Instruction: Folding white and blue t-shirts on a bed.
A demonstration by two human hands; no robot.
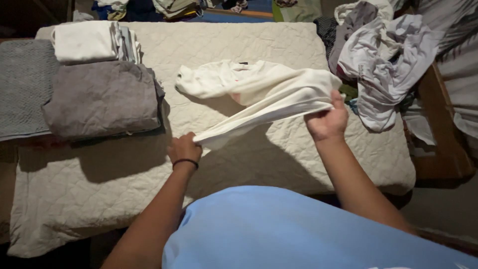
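A cream-white garment [259, 89] hangs stretched over the quilted cream pad [279, 164] on the table. My left hand [184, 148], with a dark band at the wrist, pinches the garment's lower corner near the middle of the pad. My right hand [327, 121] grips the garment's other edge, held higher and to the right. The far part of the garment lies bunched on the pad beyond my hands.
Folded laundry sits at the left: a grey folded piece [102, 98], a white folded stack [92, 41] and a grey towel [22, 87]. A heap of unfolded clothes [383, 60] lies at the right, by a wooden edge [440, 134].
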